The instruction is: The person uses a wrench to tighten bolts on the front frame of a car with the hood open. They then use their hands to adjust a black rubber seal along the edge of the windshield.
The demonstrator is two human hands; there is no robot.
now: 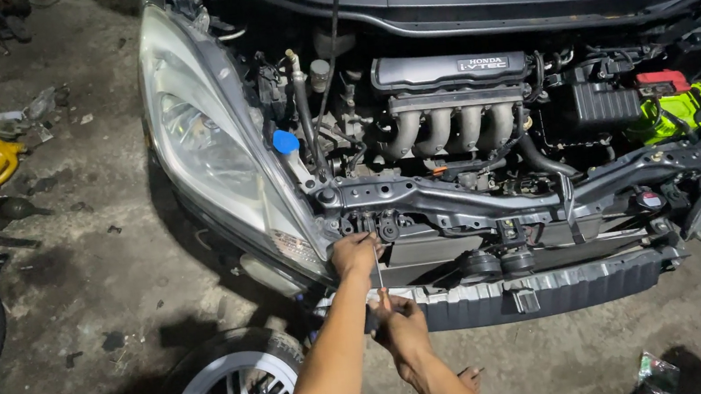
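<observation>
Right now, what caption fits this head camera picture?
Two hands hold a thin rod at an open car front.

A crumpled green-and-clear plastic packet (pixel 655 373) lies on the floor at the lower right. On the engine cover, a small rectangular badge (pixel 481 64) carries pale lettering on dark.

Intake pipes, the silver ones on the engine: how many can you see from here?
4. The silver pipes curve down side by side under the engine cover, mid-bay, above the front crossbar. Their lower ends are hidden behind hoses; none seem fully hidden.
</observation>
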